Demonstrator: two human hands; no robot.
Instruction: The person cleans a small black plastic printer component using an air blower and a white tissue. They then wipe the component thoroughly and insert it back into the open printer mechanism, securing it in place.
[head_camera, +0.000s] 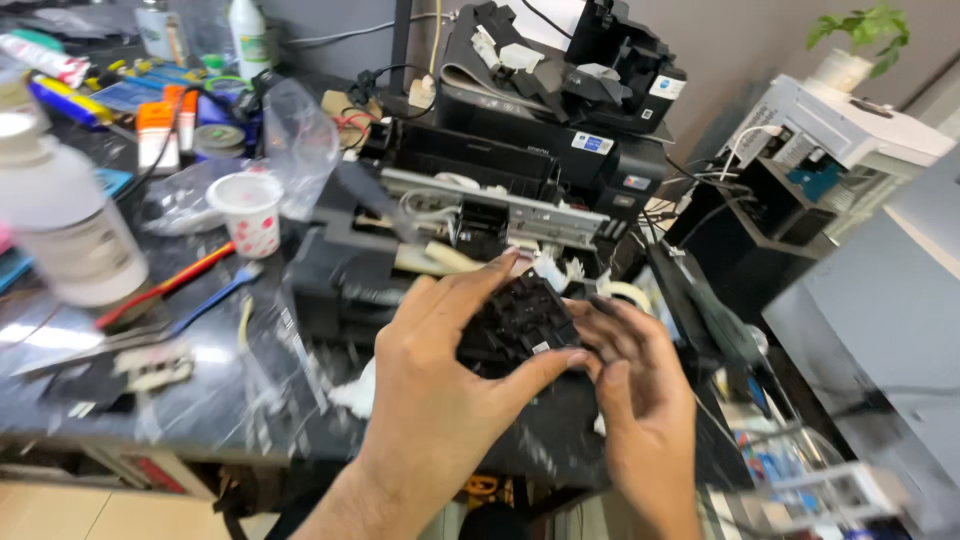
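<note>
My left hand (435, 375) and right hand (635, 385) clamp together on a small black printer part (520, 320), held near me above the table edge (150, 420). I judge it light, stiff, fiddly; grip its sides. Behind sits the opened printer (450, 215); far left, a paper cup (247, 212).

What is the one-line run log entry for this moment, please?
left hand: grips black printer part | right hand: fingertips on part | behind: opened printer
</note>
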